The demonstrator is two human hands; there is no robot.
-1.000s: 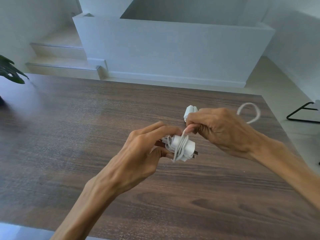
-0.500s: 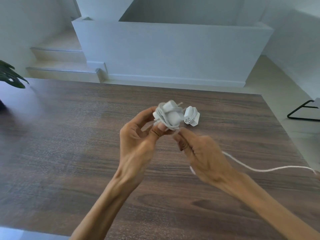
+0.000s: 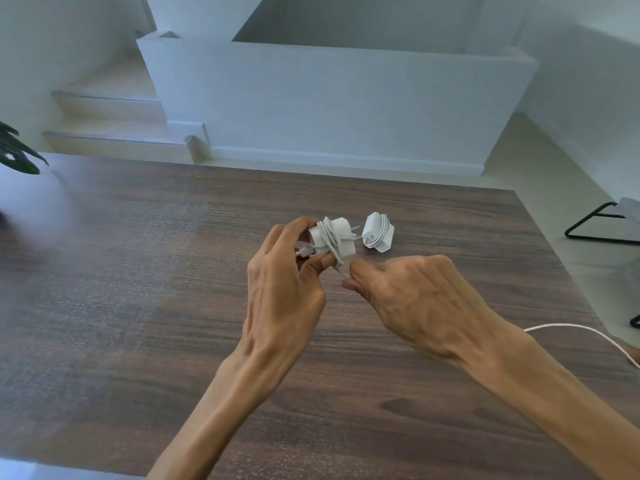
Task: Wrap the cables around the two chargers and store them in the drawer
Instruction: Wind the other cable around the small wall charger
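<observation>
We see the left hand (image 3: 280,289) gripping a half-wrapped charger (image 3: 334,240) above the middle of the wooden surface (image 3: 138,306); our right hand (image 3: 412,296) pinches its loose cable (image 3: 585,336), while the second, fully wrapped charger (image 3: 378,232) lies toward the far edge

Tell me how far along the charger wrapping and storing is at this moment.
Done: one wrapped charger lies on the wooden table with its cable coiled round it. In hand: the left hand grips the second charger, partly wound, while the right hand pinches its cable, whose loose length trails off to the right. Left: finish winding, then store both; no drawer is in view.
</observation>
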